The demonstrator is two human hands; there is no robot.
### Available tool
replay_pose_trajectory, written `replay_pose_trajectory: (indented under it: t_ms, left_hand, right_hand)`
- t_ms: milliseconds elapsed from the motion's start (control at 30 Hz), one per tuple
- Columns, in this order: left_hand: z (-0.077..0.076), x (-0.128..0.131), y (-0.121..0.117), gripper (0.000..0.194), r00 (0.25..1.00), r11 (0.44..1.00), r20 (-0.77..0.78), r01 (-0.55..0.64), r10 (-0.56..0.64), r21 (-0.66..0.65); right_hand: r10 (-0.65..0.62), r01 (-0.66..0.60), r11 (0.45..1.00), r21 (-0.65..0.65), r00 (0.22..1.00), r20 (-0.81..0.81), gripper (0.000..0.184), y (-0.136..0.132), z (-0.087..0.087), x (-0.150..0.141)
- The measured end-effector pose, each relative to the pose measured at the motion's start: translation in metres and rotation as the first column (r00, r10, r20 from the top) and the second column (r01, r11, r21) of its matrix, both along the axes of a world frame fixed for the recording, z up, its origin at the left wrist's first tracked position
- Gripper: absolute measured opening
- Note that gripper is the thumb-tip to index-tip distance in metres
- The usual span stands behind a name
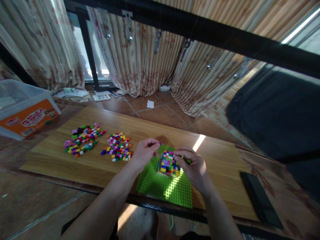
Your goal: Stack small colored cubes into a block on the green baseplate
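Note:
A small multicoloured block of tiny bricks (pixel 168 164) stands on a green studded baseplate (pixel 160 186) near the front edge of a wooden board (pixel 217 163). My left hand (pixel 143 154) rests at the block's left side, fingers curled and pinched on a tiny blue piece. My right hand (pixel 195 166) is at the block's right side, its fingertips closed against the top edge of the block. Two loose heaps of small coloured bricks lie to the left: a nearer one (pixel 117 146) and a farther one (pixel 82 139).
A black phone (pixel 260 199) lies on the table at the right. An orange and white box (pixel 27 115) with a clear lid sits at the far left. Papers (pixel 75 94) lie on the tiled floor below striped curtains. A dark cloth-covered shape (pixel 280 110) fills the right.

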State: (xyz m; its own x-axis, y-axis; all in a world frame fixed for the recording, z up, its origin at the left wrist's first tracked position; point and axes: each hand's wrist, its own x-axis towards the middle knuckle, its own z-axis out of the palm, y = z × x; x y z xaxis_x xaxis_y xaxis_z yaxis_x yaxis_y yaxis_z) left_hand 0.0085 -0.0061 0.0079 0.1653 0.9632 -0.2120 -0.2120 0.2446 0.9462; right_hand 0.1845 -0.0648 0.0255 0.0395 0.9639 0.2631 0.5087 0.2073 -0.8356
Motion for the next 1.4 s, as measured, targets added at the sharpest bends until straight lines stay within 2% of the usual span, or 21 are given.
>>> replay_pose_trajectory:
  t_ms: [133,567,800,1000,1400]
  left_hand:
    - [0.001,0.000,0.000,0.016,1.000,1.000,0.004,-0.003,0.003,0.010]
    - [0.001,0.000,-0.002,0.018,1.000,1.000,0.008,0.001,-0.001,-0.001]
    - [0.001,-0.001,-0.002,0.018,1.000,1.000,0.006,0.006,-0.006,0.004]
    - [0.004,0.000,-0.004,0.018,1.000,1.000,-0.001,0.014,-0.014,0.011]
    - [0.004,-0.004,-0.004,0.018,0.999,1.000,0.033,-0.004,0.004,0.007]
  right_hand:
    - [-0.005,0.005,0.999,0.038,1.000,0.004,0.010,0.000,0.000,-0.002]
    - [-0.040,0.040,0.999,0.010,0.998,0.058,0.009,0.002,0.004,-0.003]
    - [-0.009,0.009,1.000,0.004,0.985,0.169,0.010,0.001,0.012,-0.002]
    - [0.010,-0.028,0.999,0.041,0.925,0.381,0.012,0.001,0.022,-0.008]
    - [-0.060,0.082,0.997,-0.010,0.803,0.593,0.013,0.007,0.032,-0.018]
